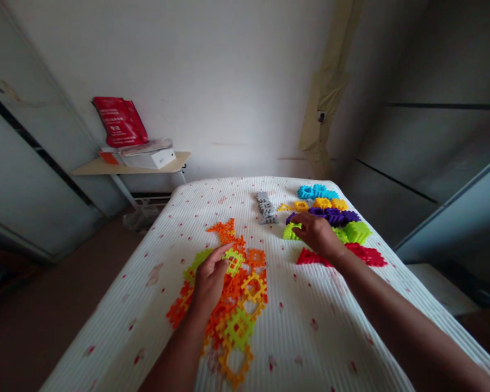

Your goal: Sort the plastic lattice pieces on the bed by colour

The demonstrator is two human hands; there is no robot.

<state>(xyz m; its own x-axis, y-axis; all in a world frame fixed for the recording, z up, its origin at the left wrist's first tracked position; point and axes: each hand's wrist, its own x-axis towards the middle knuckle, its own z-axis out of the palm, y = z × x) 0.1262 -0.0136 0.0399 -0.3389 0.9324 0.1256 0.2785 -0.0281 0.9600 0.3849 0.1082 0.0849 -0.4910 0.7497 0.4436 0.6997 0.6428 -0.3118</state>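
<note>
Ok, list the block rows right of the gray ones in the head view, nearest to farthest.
Red blocks → green blocks → purple blocks → yellow blocks → blue blocks.

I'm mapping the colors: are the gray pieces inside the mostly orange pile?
No, the gray pieces lie apart in their own row, with bare fabric between them and the mostly orange pile.

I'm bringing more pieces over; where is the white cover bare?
The white cover has one bare patch nearer than the red row and right of the orange pile, partly under the right forearm; another lies left of the pile. It is crowded at the right hand, where green pieces and purple pieces sit close, and around the left hand.
</note>
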